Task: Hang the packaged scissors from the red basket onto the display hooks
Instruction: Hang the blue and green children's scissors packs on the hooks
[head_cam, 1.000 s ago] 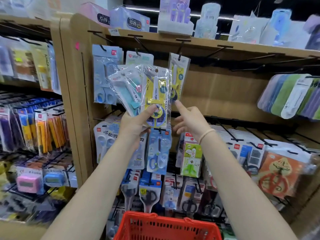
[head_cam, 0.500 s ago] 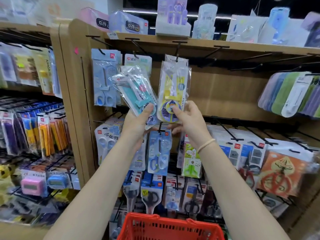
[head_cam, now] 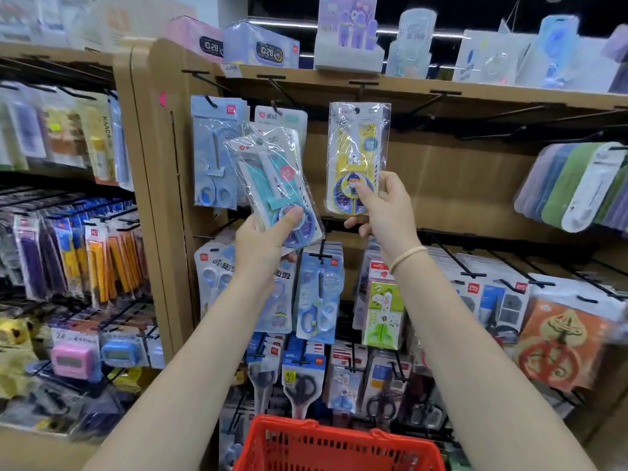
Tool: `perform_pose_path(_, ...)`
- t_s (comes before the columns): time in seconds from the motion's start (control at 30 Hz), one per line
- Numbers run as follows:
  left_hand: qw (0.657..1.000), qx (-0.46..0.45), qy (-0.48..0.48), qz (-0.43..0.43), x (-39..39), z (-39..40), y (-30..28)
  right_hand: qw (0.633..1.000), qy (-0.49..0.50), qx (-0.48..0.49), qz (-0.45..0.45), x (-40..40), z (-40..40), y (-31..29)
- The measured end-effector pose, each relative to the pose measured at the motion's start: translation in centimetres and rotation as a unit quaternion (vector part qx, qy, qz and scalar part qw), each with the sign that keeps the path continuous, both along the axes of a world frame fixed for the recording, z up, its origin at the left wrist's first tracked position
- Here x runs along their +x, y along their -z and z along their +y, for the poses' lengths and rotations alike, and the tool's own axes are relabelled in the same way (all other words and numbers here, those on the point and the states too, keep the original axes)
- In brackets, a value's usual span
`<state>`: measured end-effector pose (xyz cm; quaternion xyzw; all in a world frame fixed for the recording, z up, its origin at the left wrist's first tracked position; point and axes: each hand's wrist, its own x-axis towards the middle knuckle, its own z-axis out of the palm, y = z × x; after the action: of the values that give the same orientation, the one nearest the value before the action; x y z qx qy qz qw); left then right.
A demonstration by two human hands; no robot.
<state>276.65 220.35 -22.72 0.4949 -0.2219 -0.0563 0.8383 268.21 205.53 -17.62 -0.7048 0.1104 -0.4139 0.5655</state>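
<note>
My left hand [head_cam: 268, 239] grips a teal pack of scissors [head_cam: 272, 178] by its lower end, tilted to the left in front of hanging packs. My right hand [head_cam: 380, 205] pinches the bottom of a yellow pack of scissors [head_cam: 356, 151] and holds it upright, its top hole up by a black display hook [head_cam: 362, 91] under the top shelf. I cannot tell whether the hole is on the hook. The red basket [head_cam: 339, 443] sits at the bottom centre, below my arms.
Blue scissor packs [head_cam: 214, 154] hang left of the teal pack. More scissor packs [head_cam: 319, 294] fill the lower hooks. Several bare hooks [head_cam: 509, 113] jut out to the right. Clock boxes [head_cam: 261, 45] stand on the top shelf. A side rack [head_cam: 68, 246] holds stationery.
My right hand took the yellow pack from the bundle in my left hand and raised it up and right to the top hook. The teal pack stays in my left hand.
</note>
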Motion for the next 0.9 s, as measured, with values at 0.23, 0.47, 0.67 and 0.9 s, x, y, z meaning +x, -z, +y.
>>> perform_pose_path(0.23,1.0,0.011,0.019,-0.012,0.0,0.0,0.4,1.0,0.011,0.004,-0.01,0.1,0.1,-0.9)
perform_pose_path(0.47,1.0,0.02,0.021,-0.008,-0.4,-0.3,0.0,1.0,0.015,0.005,-0.002,0.0,-0.1,-0.7)
perform_pose_path(0.67,0.999,0.022,0.041,0.001,-0.9,-0.7,-0.7,0.997,-0.012,0.069,0.046,0.6,-0.5,-0.2)
perform_pose_path(0.9,0.999,-0.002,0.048,-0.007,-0.7,-1.5,-0.3,0.99,-0.017,0.101,0.102,-0.6,-0.9,2.4)
